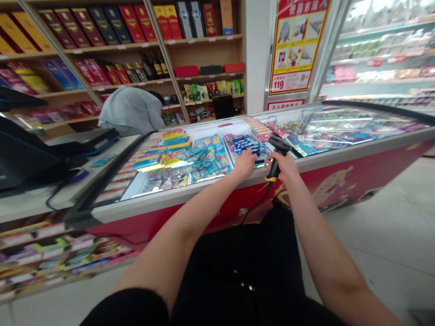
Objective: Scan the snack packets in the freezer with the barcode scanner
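My right hand point(285, 165) is wrapped round a black and yellow handheld scanner point(273, 167), whose head points up and left above the freezer's front edge. A cable hangs from the scanner's lower end. My left hand point(245, 163) rests at the near end of a group of blue packs point(245, 144) on the freezer's glass top; its fingertips touch or lie just beside them, and what they grip is too small to tell. Left of these lie many light-blue packets point(210, 156) and stacked yellow and blue boxes point(175, 139).
A red-sided chest freezer point(340, 181) spans the front. On the left is a counter point(79, 181) with a black monitor point(27, 154). A person in grey point(131, 111) bends behind it. Shelves point(204, 41) stand behind, with a glass-fronted fridge point(384, 59) at right.
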Demonstrator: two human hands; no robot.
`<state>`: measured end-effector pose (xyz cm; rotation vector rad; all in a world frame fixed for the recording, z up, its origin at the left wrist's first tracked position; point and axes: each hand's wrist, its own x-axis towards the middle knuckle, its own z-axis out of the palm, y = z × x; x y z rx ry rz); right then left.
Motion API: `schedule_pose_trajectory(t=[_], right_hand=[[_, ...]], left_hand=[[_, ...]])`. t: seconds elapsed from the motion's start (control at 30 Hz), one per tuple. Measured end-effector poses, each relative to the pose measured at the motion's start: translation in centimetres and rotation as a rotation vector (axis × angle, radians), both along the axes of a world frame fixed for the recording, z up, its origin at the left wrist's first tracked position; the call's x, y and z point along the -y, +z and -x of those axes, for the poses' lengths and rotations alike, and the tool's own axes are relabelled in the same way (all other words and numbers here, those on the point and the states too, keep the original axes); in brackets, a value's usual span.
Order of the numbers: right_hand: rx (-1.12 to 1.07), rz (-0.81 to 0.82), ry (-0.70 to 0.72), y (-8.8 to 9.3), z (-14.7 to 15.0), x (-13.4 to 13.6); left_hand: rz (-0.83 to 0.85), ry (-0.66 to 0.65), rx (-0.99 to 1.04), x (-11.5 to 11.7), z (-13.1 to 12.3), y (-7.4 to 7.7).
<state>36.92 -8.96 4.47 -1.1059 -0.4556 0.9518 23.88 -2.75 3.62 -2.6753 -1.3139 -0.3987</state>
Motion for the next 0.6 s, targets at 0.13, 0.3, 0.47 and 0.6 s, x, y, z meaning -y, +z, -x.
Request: schedule_pose_trajectory(t=[0.13,0.3,0.47,0.6], right_hand=[[0.032,-0.008,0.009,-0.1,0.4,0.0],[0.134,0.044,0.027,0.2,0.7,0.4],[0.361,0.086,0.068,0.5,1.1,1.0],[0.513,0.094,0.093,0.8,1.8,1.2]], left_hand=[[0.129,0.035,0.039,0.2,0.0,0.1],[0.254,0.121,0.065,-0.1,-0.8,0.4],[0.335,0.165,0.07,-1.4,0.4,0.9],[0.467,0.153,0.183,-2.5,2.8,1.8]])
